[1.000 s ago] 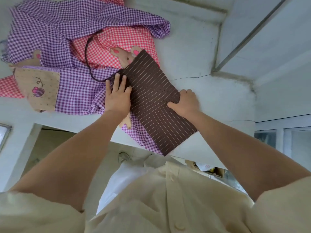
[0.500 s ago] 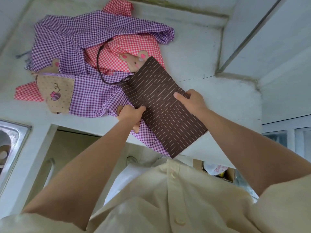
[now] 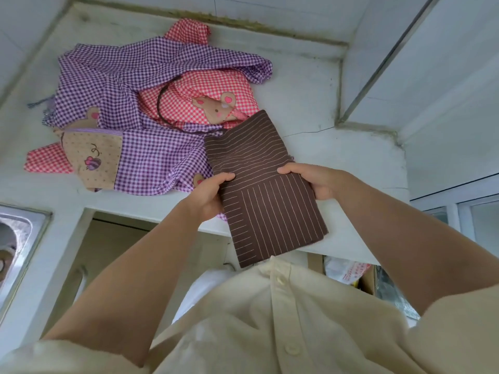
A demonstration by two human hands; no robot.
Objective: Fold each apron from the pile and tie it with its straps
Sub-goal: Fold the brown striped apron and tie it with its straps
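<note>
While left grip (image 3: 208,197), right grip (image 3: 321,182) pinch it, brown apron (image 3: 270,211) overhanging counter (image 3: 343,149)

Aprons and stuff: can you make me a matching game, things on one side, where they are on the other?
1. brown striped apron
2. purple checked apron
3. red checked apron
4. sink

A. at the far left
B. peeks out from under the purple one
C. gripped by left hand and right hand
D. crumpled, with a dotted tan pocket

Pairs: 1-C, 2-D, 3-B, 4-A
</note>
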